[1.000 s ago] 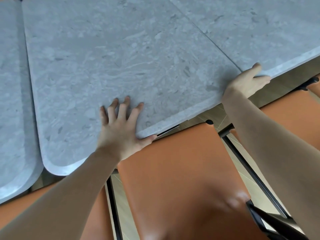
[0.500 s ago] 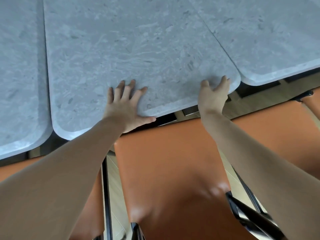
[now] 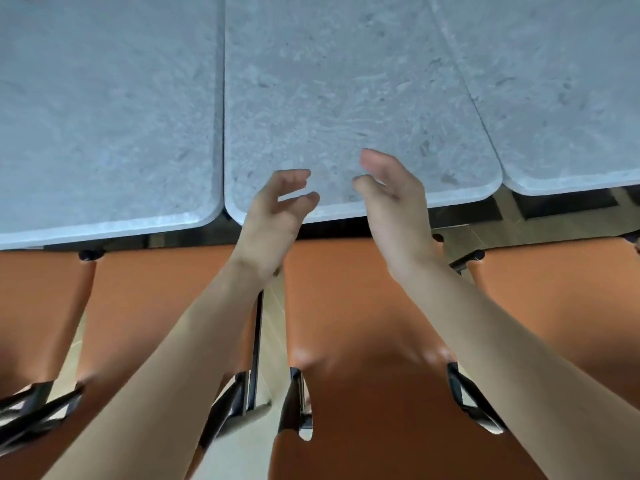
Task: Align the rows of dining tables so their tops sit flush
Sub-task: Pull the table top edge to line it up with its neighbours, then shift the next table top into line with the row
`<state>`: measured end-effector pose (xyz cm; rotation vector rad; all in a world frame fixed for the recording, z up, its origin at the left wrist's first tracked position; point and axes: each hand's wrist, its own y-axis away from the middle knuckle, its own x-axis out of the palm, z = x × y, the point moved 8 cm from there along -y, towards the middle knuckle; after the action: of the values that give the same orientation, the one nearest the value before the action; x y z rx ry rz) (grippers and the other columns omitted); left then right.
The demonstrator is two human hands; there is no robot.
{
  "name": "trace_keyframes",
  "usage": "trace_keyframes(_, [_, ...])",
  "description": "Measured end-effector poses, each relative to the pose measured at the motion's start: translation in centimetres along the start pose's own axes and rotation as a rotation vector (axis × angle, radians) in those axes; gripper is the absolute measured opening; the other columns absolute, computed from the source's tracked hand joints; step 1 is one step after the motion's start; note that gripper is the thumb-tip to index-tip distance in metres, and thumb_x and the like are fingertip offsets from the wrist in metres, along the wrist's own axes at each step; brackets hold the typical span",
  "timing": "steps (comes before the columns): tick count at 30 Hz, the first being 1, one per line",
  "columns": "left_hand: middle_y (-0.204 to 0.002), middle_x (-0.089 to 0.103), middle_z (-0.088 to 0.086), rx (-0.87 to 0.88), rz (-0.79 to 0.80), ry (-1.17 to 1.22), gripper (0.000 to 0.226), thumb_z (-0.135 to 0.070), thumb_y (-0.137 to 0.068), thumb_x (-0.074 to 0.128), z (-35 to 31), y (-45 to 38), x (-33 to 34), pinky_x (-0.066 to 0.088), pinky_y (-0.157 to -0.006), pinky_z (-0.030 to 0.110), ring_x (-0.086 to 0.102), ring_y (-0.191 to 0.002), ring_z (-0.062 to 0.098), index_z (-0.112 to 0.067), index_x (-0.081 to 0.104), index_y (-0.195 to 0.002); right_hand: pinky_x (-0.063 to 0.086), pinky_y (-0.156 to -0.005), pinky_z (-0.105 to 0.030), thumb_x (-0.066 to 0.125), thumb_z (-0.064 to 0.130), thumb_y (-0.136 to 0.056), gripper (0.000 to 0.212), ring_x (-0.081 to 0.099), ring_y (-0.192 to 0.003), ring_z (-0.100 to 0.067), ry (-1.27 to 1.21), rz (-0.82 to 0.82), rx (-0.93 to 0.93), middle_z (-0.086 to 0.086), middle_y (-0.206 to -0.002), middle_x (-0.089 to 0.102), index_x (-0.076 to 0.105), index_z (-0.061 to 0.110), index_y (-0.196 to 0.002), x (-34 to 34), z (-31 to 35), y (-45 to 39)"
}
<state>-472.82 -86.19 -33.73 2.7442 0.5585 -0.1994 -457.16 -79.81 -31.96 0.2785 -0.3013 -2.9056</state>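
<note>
Three grey stone-patterned desk tops with rounded corners lie side by side across the upper view: the left desk (image 3: 104, 116), the middle desk (image 3: 339, 98) and the right desk (image 3: 561, 81). Narrow seams separate them. The near edge of the left desk sits lower in view than that of the middle desk, and the near edge of the right desk sits higher; the wide-angle lens makes true offset hard to judge.

The left hand (image 3: 273, 216) is raised over the near edge of the middle desk, fingers loosely curled, holding nothing. The right hand (image 3: 394, 199) is just beside it, palm turned inward, fingers relaxed and slightly bent, also holding nothing. Whether either hand touches the desk top cannot be told.

Below the desks stand orange upholstered chairs (image 3: 363, 306) with black metal frames, on a pale tiled floor (image 3: 273, 310).
</note>
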Motion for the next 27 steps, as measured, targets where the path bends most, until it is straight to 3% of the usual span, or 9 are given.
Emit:
trace_keyframes(2, [-0.129, 0.061, -0.019, 0.044, -0.081, 0.052, 0.027, -0.024, -0.097, 0.062, -1.5, 2.9, -2.6, 0.052, -0.085, 0.025, 0.062, -0.093, -0.014, -0.036, 0.063, -0.12, 0.04, -0.083, 0.003, 0.055, 0.017, -0.098, 0.041, 0.05, -0.095, 0.031, 0.012, 0.052, -0.026, 0.016, -0.138, 0.06, 0.06, 0.026, -0.137, 1.0, 1.9, 2.0])
trace_keyframes(4, [-0.128, 0.062, -0.017, 0.07, -0.14, 0.088, 0.025, -0.022, -0.097, 0.062, -2.9, 5.5, -4.9, 0.054, -0.082, 0.025, 0.064, -0.083, -0.014, -0.034, 0.064, -0.119, 0.044, -0.095, -0.009, 0.055, 0.016, -0.098, 0.04, 0.052, -0.106, 0.023, 0.022, 0.1, -0.048, 0.016, -0.137, 0.06, 0.061, 0.027, -0.136, 2.0, 3.9, 4.3])
trace_keyframes(7, [-0.126, 0.065, -0.014, 0.11, -0.193, 0.112, 0.023, -0.02, -0.097, 0.063, -4.7, 9.3, -7.7, 0.051, -0.101, 0.032, 0.064, -0.102, -0.008, -0.031, 0.066, -0.117, 0.047, -0.107, -0.028, 0.055, 0.015, -0.097, 0.038, 0.055, -0.116, 0.013, 0.025, 0.147, -0.074, 0.015, -0.135, 0.062, 0.063, 0.027, -0.133, 3.5, 6.3, 7.7])
trace_keyframes(9, [-0.124, 0.066, -0.013, 0.121, -0.224, 0.109, 0.021, -0.02, -0.097, 0.063, -5.6, 11.9, -9.6, 0.052, -0.103, 0.039, 0.063, -0.111, 0.0, -0.03, 0.067, -0.115, 0.047, -0.109, -0.033, 0.055, 0.014, -0.097, 0.037, 0.057, -0.117, 0.01, 0.037, 0.177, -0.091, 0.014, -0.133, 0.063, 0.064, 0.026, -0.131, 4.6, 7.6, 10.3])
trace_keyframes(13, [-0.117, 0.068, -0.014, 0.165, -0.271, 0.124, 0.018, -0.022, -0.095, 0.063, -6.6, 17.6, -13.7, 0.049, -0.106, 0.043, 0.064, -0.115, 0.007, -0.031, 0.068, -0.111, 0.047, -0.109, -0.036, 0.056, 0.013, -0.096, 0.034, 0.059, -0.117, 0.004, 0.048, 0.246, -0.117, 0.015, -0.127, 0.065, 0.067, 0.026, -0.125, 6.9, 9.9, 15.9])
trace_keyframes(27, [-0.118, 0.066, -0.014, 0.285, -0.332, 0.11, 0.022, -0.022, -0.097, 0.059, -5.2, 37.1, -28.2, 0.048, -0.106, 0.038, 0.061, -0.12, 0.007, -0.027, 0.067, -0.117, 0.045, -0.111, -0.039, 0.058, 0.022, -0.093, 0.032, 0.058, -0.121, 0.002, 0.03, 0.412, -0.214, 0.022, -0.122, 0.065, 0.069, 0.032, -0.122, 17.2, 13.8, 36.2])
